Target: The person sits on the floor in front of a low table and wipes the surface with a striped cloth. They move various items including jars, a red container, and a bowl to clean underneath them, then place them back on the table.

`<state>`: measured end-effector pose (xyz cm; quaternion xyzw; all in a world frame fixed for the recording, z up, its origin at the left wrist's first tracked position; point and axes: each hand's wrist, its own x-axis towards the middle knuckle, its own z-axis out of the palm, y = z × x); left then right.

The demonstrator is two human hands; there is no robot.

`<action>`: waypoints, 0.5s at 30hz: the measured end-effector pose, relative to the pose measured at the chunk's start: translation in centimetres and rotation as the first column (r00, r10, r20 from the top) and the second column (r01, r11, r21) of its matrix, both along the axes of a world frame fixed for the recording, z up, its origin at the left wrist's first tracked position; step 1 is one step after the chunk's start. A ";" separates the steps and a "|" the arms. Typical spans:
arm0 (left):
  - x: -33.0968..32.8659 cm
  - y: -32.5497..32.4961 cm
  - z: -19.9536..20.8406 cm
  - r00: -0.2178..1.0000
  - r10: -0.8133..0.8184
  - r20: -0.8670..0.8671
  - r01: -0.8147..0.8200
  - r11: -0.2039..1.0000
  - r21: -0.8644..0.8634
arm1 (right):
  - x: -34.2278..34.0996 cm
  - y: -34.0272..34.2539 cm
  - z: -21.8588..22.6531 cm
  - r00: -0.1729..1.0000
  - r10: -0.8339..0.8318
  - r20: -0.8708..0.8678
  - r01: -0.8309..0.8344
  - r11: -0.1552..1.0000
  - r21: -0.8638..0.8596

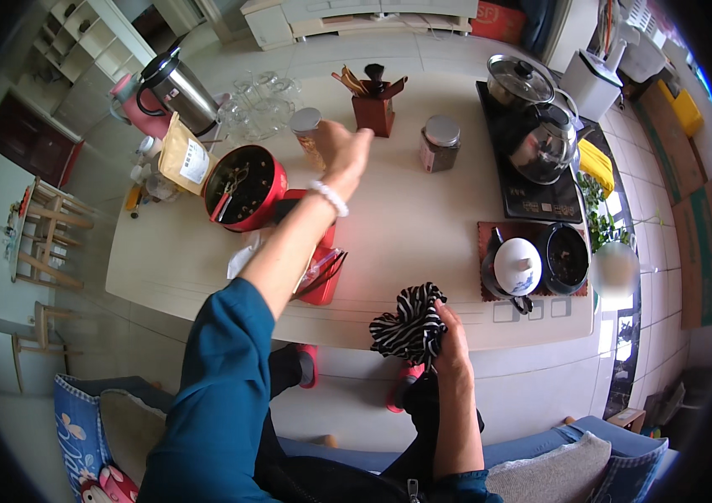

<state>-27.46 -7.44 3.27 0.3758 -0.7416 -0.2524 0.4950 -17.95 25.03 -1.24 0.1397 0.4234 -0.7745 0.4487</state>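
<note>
My right hand (454, 339) grips a crumpled black-and-white striped cloth (413, 323) at the table's near edge, its thumb on top. My left hand (346, 155) is stretched far across the table, a beaded bracelet on the wrist. Its thumb sticks out to the right, while the other fingers are partly hidden beside a glass jar with a silver lid (305, 119); whether they touch it I cannot tell. A second lidded jar (440, 144) with dark contents stands to the right. Behind the left hand sits a brown tea-tool holder (373, 115).
Left of my arm are a red round container (275, 186), a kraft pouch (186, 156), glass mugs (255, 113) and a steel thermos jug (180, 88). On the right stand a glass kettle (543, 151) on a black hob (532, 204), a white-lidded pot (517, 265) and a dark bowl (565, 258).
</note>
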 end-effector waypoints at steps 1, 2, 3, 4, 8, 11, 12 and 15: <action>0.6 -1.8 -0.6 0.998 0.029 0.057 -0.037 0.991 0.129 | -0.2 0.0 0.0 1.000 -0.008 -0.002 0.008 1.000 0.007; 1.6 -3.8 -1.0 0.990 0.055 0.127 -0.085 0.965 0.247 | -0.2 -0.1 0.0 1.000 -0.010 0.001 0.010 1.000 0.011; 2.6 -4.4 -0.5 0.994 0.066 0.085 -0.093 0.926 0.366 | -0.2 0.0 -0.2 1.000 -0.008 -0.003 0.008 1.000 0.009; 2.9 -4.4 -0.3 0.995 0.069 0.072 -0.094 0.891 0.445 | -0.3 0.1 -0.5 1.000 -0.007 -0.008 0.007 1.000 0.008; 3.7 -4.2 0.5 0.999 -0.043 0.025 0.019 0.805 0.592 | -0.6 0.1 -0.4 1.000 -0.022 -0.008 0.022 1.000 -0.003; 4.3 -7.1 -1.7 0.958 -0.238 -0.160 0.286 0.819 0.497 | -0.2 -0.1 -0.9 1.000 -0.006 -0.014 0.006 1.000 -0.006; 4.2 -7.4 -2.0 0.941 -0.286 -0.182 0.339 0.773 0.537 | -0.2 0.0 -0.9 1.000 -0.011 -0.013 0.011 1.000 -0.004; 3.9 -8.1 -2.3 0.915 -0.357 -0.190 0.397 0.707 0.585 | -0.1 0.0 -0.5 1.000 -0.010 -0.008 0.010 1.000 -0.029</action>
